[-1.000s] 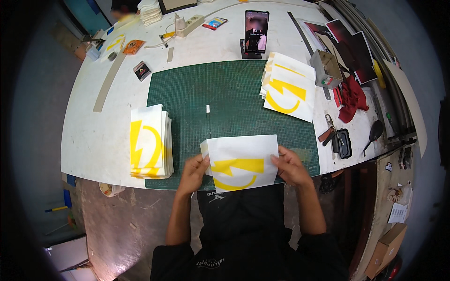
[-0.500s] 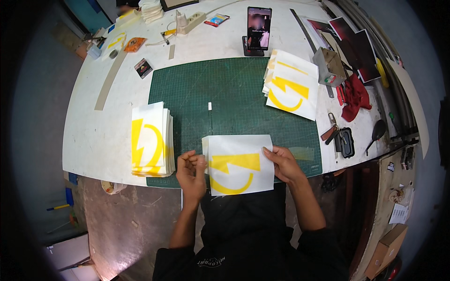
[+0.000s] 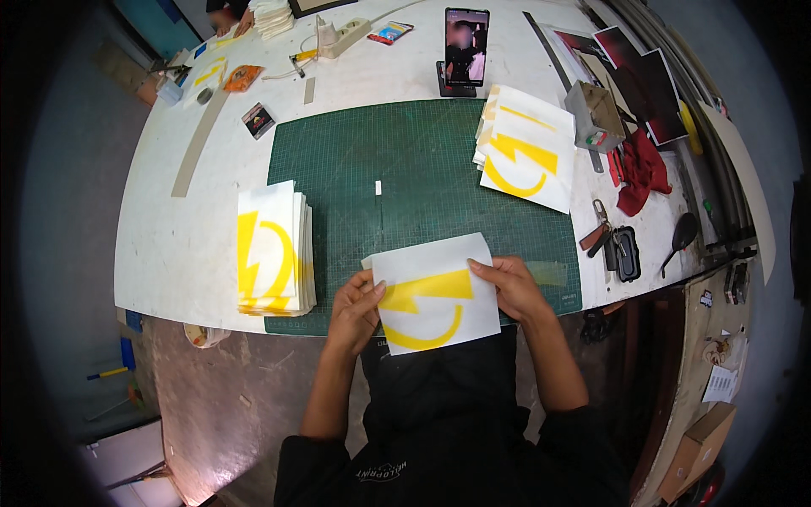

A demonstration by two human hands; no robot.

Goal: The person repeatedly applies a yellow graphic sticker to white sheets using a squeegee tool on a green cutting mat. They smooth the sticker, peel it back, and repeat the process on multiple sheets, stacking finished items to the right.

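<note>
I held a white sheet [image 3: 435, 291] with a yellow shape on it at the near edge of the tabletop [image 3: 177, 245], its lower part hanging out past the edge toward my body. My left hand [image 3: 355, 308] gripped the sheet's left edge, thumb lying on top near the yellow shape. My right hand [image 3: 514, 287] clasped the right edge, fingers spread over the top of the sheet. The upper part of the sheet lay over the near rim of the green cutting mat [image 3: 422, 169].

To my left, a stack of the same sheets [image 3: 272, 249] sat half on the mat and half on the bare white tabletop, near my left hand but apart from it. At the far right of the mat lay another pile of sheets [image 3: 524, 148], fanned a little and well apart from my hands. A small white scrap [image 3: 378, 188] lay alone in the middle of the mat.

Beyond the mat a phone [image 3: 465, 46] stood upright on a stand. Right of the far pile were a small box [image 3: 596, 114], a red cloth [image 3: 640, 173] and a bunch of keys [image 3: 610, 245]. A long strip [image 3: 198, 139] of tan card lay on the left side of the tabletop.
</note>
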